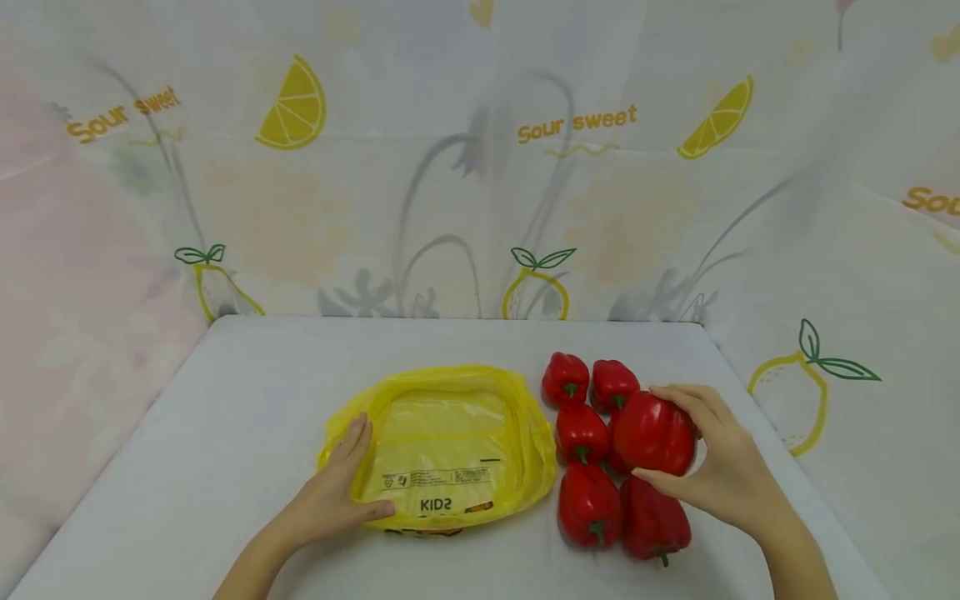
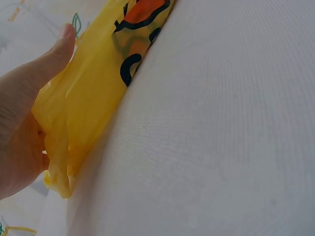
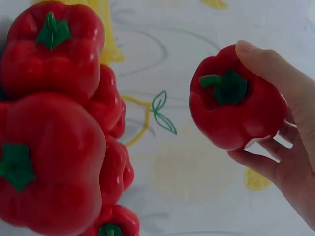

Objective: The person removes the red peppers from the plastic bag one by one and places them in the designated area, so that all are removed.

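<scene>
A yellow plastic bag (image 1: 534, 425) with printed text lies on the white table, its mouth spread wide and facing up. My left hand (image 1: 333, 487) rests on the bag's left rim with straight fingers and the thumb held apart. In the left wrist view, yellow plastic (image 2: 93, 113) partly hides those fingers. Between thumb and fingers, my right hand (image 1: 723, 467) grips a red bell pepper (image 1: 652, 433) above the others. The right wrist view shows this held pepper's green stem (image 3: 229, 88).
Several more red bell peppers (image 1: 588, 504) stand close together right of the bag, partly under the held one. The white tabletop (image 1: 210, 467) extends left of the bag. Behind it hangs a pale cloth (image 1: 420, 208) printed with lemons.
</scene>
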Demonstrator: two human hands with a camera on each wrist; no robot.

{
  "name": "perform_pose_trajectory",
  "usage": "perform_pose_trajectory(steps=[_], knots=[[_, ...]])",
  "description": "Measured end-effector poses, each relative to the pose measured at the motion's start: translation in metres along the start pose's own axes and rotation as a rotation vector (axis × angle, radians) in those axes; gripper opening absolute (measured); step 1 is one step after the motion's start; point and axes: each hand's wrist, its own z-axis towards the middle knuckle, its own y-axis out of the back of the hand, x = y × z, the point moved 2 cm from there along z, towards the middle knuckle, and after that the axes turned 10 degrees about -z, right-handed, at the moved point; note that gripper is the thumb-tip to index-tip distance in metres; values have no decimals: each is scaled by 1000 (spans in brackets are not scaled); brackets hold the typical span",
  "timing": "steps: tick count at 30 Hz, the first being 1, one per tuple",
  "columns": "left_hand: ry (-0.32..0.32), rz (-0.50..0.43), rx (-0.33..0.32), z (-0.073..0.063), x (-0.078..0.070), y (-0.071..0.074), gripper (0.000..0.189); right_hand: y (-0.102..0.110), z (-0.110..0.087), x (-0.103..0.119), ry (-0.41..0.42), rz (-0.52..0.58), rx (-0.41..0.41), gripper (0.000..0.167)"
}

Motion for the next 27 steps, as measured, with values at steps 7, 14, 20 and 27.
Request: perform_pose_trajectory(steps=[7, 14, 20, 27], knots=[[-2, 23, -16, -4, 3, 5, 122, 5, -14, -26, -109, 24, 80, 90], [-25, 8, -17, -4, 4, 4, 121, 5, -29, -42, -206, -2, 169, 87], [-27, 24, -20, -3, 5, 1, 122, 4, -41, -54, -197, -23, 197, 87], [-44, 28, -23, -3, 5, 0, 121, -4, -56, -74, -221, -2, 279, 83]])
